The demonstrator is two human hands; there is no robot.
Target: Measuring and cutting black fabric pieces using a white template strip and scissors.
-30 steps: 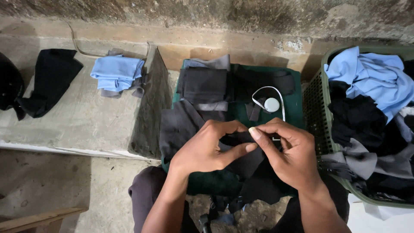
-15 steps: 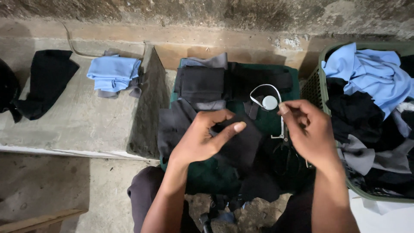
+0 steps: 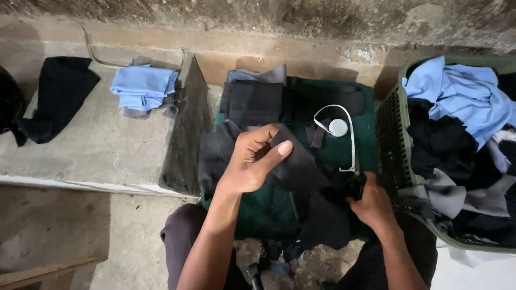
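Currently, in the head view, a piece of dark grey cloth [image 3: 301, 172] is being held up over the green mat [image 3: 365, 139] by the left hand [image 3: 250, 161], whose fingers are closed on its upper edge, thumb extended. The right hand [image 3: 371, 207] is being kept low at the near right of the mat, closed on a small dark object that cannot be identified. A white tape measure [image 3: 337, 127] is lying on the mat just beyond the cloth, with a folded dark stack [image 3: 255, 99] at the far edge. A green basket [image 3: 398, 134] of mixed clothes is standing at the right; folded blue cloth [image 3: 142, 86] is resting on the concrete ledge [image 3: 102, 145] at the left. By judgement, the cloth is being handled for sorting or measuring; a flat, aligned lay would be required next.
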